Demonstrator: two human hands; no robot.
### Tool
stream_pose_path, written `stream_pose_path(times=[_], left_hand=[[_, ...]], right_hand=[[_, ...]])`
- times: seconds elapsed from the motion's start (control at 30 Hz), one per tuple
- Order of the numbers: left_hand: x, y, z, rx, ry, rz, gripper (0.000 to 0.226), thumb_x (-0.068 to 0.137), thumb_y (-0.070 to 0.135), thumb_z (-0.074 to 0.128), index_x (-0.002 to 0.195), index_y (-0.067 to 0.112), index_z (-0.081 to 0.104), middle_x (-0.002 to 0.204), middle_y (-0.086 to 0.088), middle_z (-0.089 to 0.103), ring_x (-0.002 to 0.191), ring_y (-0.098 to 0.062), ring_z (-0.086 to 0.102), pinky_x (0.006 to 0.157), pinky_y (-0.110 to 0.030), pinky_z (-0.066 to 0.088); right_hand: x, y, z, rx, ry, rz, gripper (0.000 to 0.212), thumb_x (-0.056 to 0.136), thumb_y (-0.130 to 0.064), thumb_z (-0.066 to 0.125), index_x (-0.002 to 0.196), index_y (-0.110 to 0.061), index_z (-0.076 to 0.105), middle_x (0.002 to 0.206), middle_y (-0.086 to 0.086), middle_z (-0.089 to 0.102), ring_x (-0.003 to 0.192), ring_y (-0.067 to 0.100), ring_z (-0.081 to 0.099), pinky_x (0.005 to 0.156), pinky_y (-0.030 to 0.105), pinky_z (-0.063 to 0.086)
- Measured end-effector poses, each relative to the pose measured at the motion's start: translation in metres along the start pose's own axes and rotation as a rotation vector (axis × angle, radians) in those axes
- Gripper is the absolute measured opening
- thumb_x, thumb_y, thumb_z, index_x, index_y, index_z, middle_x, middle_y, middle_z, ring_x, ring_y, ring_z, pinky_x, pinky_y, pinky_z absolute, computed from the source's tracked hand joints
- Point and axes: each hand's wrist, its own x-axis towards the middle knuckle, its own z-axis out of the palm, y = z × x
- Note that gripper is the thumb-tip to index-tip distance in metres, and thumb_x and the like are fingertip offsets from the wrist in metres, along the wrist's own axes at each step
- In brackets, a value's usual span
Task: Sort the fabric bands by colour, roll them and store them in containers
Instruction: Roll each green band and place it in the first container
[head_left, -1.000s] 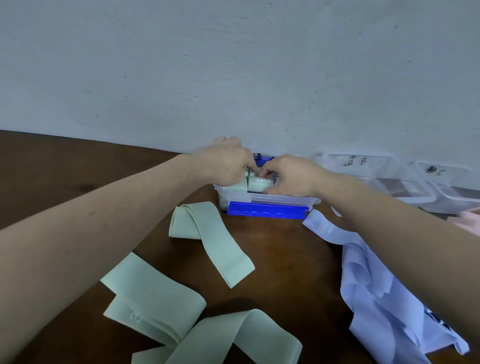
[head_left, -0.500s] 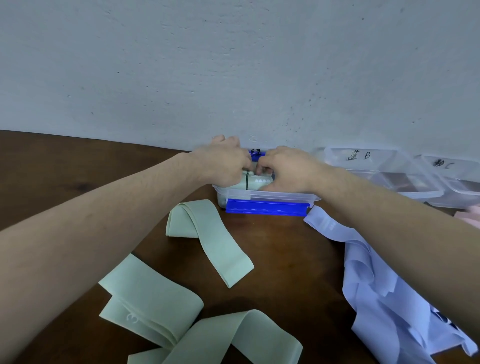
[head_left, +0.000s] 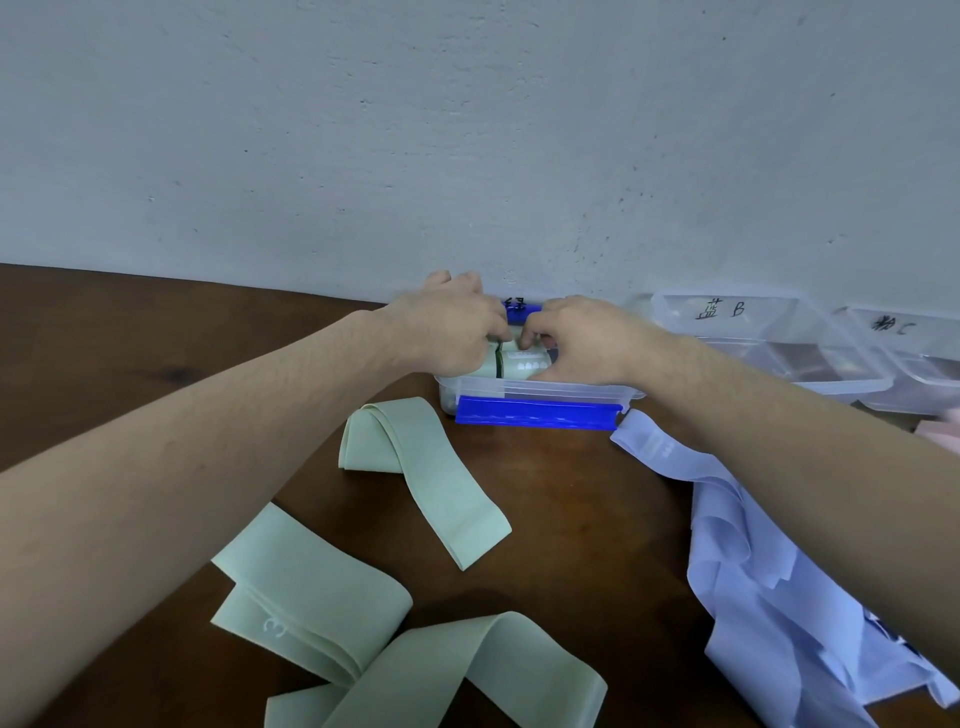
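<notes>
The rolled green band (head_left: 522, 359) is pale green with a thin dark band around it and small white marks on its side. It sits at the top of the clear box with the blue clip (head_left: 535, 402), at 12 o'clock, close to the wall. The left hand (head_left: 451, 328) and the right hand (head_left: 584, 339) both curl around the roll and hold it — fingers bent tight over the top. Loose green bands lie flat nearer the person: one (head_left: 423, 467) at 11 o'clock, a bigger one (head_left: 363, 639) at 7 o'clock. A heap of light purple bands (head_left: 779, 597) lies at 4 o'clock, partly hidden by the right arm. Two more clear boxes (head_left: 769, 343) with writing stand at 2 o'clock. Everything rests on a dark brown wooden table (head_left: 571, 519) — behind it is a plain grey wall (head_left: 467, 130).
</notes>
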Motion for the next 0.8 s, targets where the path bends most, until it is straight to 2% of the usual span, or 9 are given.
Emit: stream_pose_path(times=[0.13,0.33,0.63,0.8], left_hand=[[-0.004,0.003,-0.003,-0.013,0.015,0.000,0.050,0.096,0.011,0.039,0.138,0.033,0.054,0.142,0.017,0.049,0.124,-0.018,0.035,0.098,-0.035,0.024],[-0.012,0.005,-0.007,-0.016,0.025,0.020,0.049,0.098,0.012,0.036,0.139,0.032,0.053,0.144,0.016,0.047,0.125,-0.018,0.034,0.102,-0.037,0.025],[-0.031,0.008,-0.010,-0.075,0.127,0.047,0.047,0.097,0.013,0.039,0.137,0.031,0.055,0.139,0.016,0.051,0.120,-0.016,0.036,0.098,-0.034,0.025],[-0.050,0.007,-0.010,-0.147,0.220,0.043,0.044,0.094,0.014,0.043,0.131,0.032,0.060,0.135,0.016,0.054,0.116,-0.015,0.037,0.099,-0.035,0.028]], right_hand=[[0.003,-0.002,0.001,-0.005,-0.002,0.017,0.040,0.081,-0.048,0.074,0.110,-0.023,0.065,0.093,-0.009,0.049,0.086,0.016,0.048,0.072,0.029,0.038],[0.002,-0.002,0.000,0.014,-0.016,0.028,0.045,0.078,-0.052,0.076,0.113,-0.025,0.065,0.094,-0.009,0.049,0.086,0.016,0.049,0.073,0.029,0.039],[-0.006,-0.004,-0.007,0.049,-0.009,0.071,0.047,0.076,-0.054,0.076,0.113,-0.027,0.065,0.093,-0.006,0.058,0.084,0.017,0.056,0.071,0.029,0.042],[-0.020,-0.005,-0.016,0.076,0.031,0.094,0.038,0.081,-0.045,0.077,0.111,-0.025,0.066,0.090,-0.009,0.058,0.087,0.016,0.055,0.077,0.031,0.047]])
